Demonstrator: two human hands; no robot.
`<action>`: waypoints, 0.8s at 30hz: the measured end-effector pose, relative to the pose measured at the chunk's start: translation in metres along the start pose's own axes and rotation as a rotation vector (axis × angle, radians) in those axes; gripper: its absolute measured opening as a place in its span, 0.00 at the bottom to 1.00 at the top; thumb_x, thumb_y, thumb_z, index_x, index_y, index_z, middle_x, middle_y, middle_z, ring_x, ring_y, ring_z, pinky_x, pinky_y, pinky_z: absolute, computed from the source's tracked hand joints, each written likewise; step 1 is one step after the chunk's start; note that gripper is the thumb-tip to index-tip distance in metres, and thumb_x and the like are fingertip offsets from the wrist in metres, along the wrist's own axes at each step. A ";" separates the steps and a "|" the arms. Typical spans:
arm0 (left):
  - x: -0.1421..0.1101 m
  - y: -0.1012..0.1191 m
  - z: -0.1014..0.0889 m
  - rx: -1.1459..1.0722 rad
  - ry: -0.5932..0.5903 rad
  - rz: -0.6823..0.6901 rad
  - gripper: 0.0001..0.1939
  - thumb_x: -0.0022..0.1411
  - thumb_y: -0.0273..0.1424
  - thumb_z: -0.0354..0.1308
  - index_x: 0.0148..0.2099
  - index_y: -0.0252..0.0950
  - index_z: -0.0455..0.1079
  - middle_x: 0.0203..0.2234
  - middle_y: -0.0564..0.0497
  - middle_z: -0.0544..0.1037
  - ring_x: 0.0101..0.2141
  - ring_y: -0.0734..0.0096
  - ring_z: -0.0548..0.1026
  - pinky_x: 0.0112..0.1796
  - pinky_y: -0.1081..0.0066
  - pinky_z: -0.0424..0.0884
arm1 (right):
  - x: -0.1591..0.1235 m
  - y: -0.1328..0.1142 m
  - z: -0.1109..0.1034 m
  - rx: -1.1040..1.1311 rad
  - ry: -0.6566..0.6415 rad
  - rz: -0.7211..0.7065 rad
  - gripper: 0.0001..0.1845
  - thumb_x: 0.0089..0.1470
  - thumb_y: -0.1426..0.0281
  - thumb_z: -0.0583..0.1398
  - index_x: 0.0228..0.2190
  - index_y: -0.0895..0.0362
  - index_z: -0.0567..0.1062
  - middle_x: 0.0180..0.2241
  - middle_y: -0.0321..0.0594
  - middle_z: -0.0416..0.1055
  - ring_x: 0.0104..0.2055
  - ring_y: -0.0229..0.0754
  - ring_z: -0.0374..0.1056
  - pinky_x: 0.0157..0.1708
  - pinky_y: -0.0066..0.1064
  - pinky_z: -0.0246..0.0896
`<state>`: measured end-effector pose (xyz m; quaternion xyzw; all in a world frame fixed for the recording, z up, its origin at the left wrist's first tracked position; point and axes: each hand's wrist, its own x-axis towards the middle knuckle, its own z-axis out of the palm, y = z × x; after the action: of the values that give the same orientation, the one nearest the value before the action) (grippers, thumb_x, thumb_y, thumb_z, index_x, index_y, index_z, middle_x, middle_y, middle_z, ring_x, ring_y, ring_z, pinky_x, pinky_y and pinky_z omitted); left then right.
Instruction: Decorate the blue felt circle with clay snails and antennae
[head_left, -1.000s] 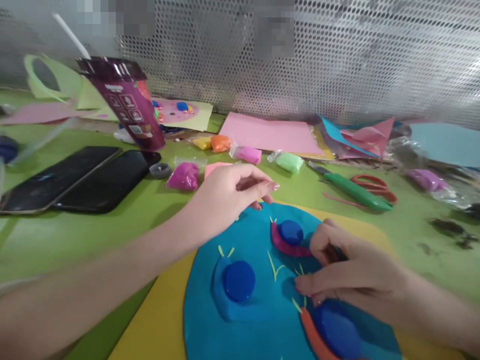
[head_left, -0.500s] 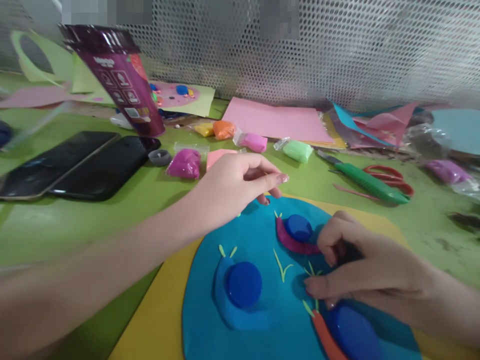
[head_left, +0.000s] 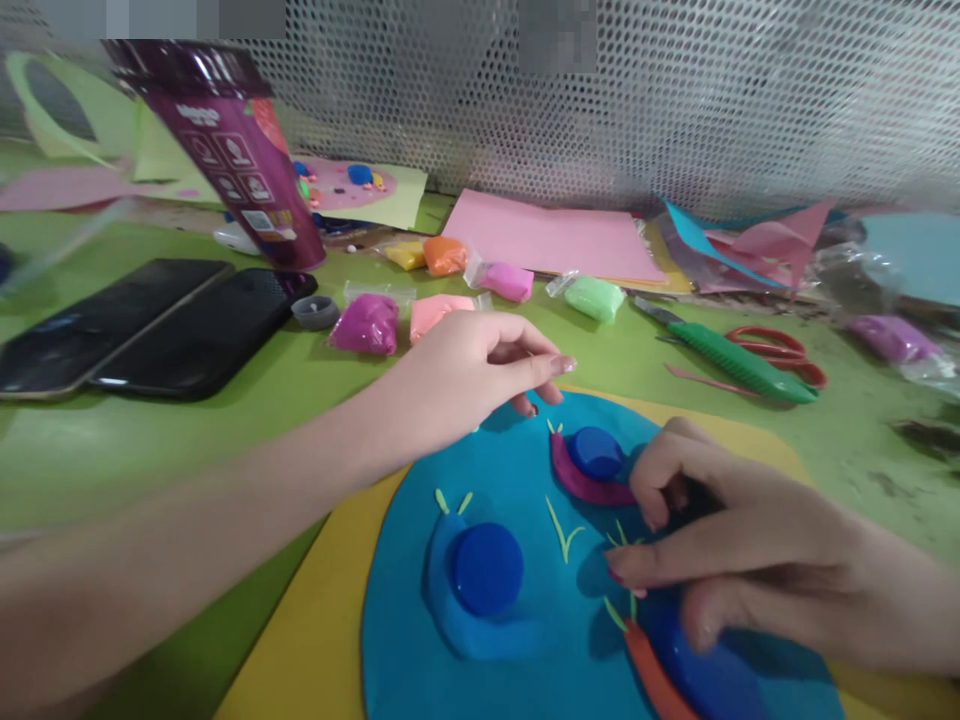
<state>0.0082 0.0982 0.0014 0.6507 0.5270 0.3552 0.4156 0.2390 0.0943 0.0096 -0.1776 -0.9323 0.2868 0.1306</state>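
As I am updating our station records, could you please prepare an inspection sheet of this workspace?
Surface: green table, dark marks toward the right.
Job's things: blue round sheet on yellow sheet, bearing blue snail, magenta snail and orange snail.
Clutter: purple cup, two phones, coloured packets, green-handled tool, red scissor handles.
Grip: left hand over the blue round sheet's far edge, hold unclear; right hand near green strands, open between thumb and index.
Cables: nothing seen.
Surroundings: perforated metal panel behind, coloured paper before it.
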 end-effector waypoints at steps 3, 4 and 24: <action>0.000 -0.001 0.000 0.005 -0.004 -0.003 0.10 0.58 0.36 0.55 0.35 0.35 0.71 0.27 0.51 0.77 0.23 0.76 0.72 0.24 0.76 0.65 | -0.001 0.000 -0.003 0.087 -0.007 -0.010 0.14 0.59 0.66 0.52 0.41 0.49 0.77 0.33 0.41 0.64 0.35 0.35 0.66 0.32 0.23 0.67; 0.001 -0.002 0.000 0.003 -0.006 -0.001 0.10 0.58 0.37 0.55 0.35 0.35 0.71 0.27 0.51 0.77 0.23 0.76 0.72 0.25 0.76 0.66 | -0.003 0.000 -0.004 0.110 0.003 0.003 0.15 0.60 0.67 0.51 0.41 0.49 0.77 0.33 0.42 0.63 0.35 0.36 0.66 0.32 0.24 0.67; 0.000 -0.003 0.002 -0.001 -0.020 -0.025 0.09 0.57 0.37 0.56 0.34 0.36 0.72 0.25 0.52 0.77 0.23 0.75 0.73 0.26 0.74 0.69 | -0.008 0.001 0.001 0.111 0.012 -0.017 0.14 0.55 0.75 0.54 0.38 0.50 0.77 0.32 0.40 0.61 0.32 0.35 0.63 0.29 0.27 0.64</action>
<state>0.0086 0.0986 -0.0017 0.6472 0.5307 0.3436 0.4259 0.2467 0.0915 0.0073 -0.1641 -0.9156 0.3358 0.1482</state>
